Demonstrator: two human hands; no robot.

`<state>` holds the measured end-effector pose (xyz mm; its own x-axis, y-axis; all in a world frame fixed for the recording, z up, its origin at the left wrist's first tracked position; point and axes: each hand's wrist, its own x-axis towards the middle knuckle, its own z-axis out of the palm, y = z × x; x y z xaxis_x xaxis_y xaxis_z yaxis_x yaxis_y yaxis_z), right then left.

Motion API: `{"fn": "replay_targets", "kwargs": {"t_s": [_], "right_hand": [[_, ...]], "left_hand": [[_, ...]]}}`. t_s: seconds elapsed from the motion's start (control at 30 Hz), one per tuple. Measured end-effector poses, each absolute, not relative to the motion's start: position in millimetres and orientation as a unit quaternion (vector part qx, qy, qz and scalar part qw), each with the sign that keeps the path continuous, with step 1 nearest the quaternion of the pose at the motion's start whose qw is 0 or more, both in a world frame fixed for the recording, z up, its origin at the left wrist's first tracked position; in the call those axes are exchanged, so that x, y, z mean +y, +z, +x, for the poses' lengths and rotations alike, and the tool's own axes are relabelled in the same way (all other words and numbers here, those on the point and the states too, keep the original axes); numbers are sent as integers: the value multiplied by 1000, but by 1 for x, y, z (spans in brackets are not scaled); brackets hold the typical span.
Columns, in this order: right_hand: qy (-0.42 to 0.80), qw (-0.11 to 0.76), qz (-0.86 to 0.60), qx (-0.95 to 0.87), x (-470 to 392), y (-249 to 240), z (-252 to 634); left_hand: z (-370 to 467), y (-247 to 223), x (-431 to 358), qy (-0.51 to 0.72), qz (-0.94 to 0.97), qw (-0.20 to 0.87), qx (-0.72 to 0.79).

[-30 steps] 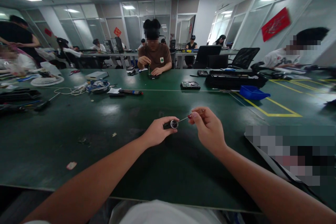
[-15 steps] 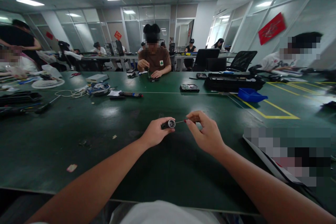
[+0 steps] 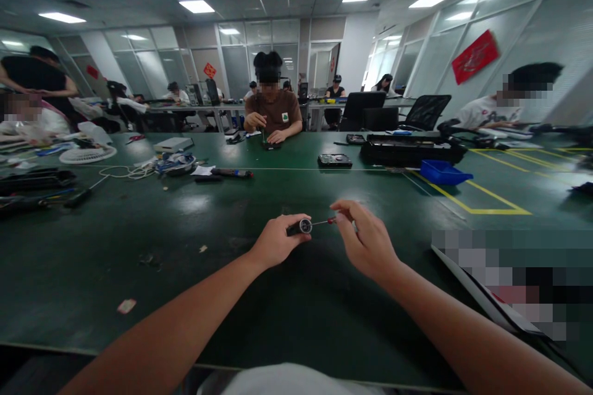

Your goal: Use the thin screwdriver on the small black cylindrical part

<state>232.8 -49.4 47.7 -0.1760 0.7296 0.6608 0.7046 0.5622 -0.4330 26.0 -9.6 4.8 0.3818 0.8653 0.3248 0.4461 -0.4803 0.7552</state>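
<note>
The left hand (image 3: pixel 275 243) grips a dark cylinder (image 3: pixel 293 229) above the green table (image 3: pixel 296 315), apparently steadying it for the red-handled tool (image 3: pixel 331 220) pinched loosely from the right by the right hand (image 3: pixel 368 241).

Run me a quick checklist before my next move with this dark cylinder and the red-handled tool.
1. Left hand gripping the dark cylinder: ok.
2. Cylinder's ringed end left uncovered by the fingers: ok.
3. Right hand at the handle of the red-handled tool: ok.
4. Right hand's pinch firm: cannot tell, the fingers hide it.
5. Tool tip seated inside the cylinder: cannot tell, too small.
6. Blue tray apart from both hands: ok.
</note>
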Motion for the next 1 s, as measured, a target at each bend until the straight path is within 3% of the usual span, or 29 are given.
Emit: {"fn": "replay_targets", "kwargs": {"t_s": [0.57,0.73,1.0], "right_hand": [[33,417,-481,-770,-47,45,232],[23,451,-468,-760,-48,45,230],[60,407,-507,-757,-48,47,231]], "left_hand": [[26,6,-11,346,796,286,406],[27,6,-11,345,793,285,414],[25,6,-9,348,788,275,426]]}}
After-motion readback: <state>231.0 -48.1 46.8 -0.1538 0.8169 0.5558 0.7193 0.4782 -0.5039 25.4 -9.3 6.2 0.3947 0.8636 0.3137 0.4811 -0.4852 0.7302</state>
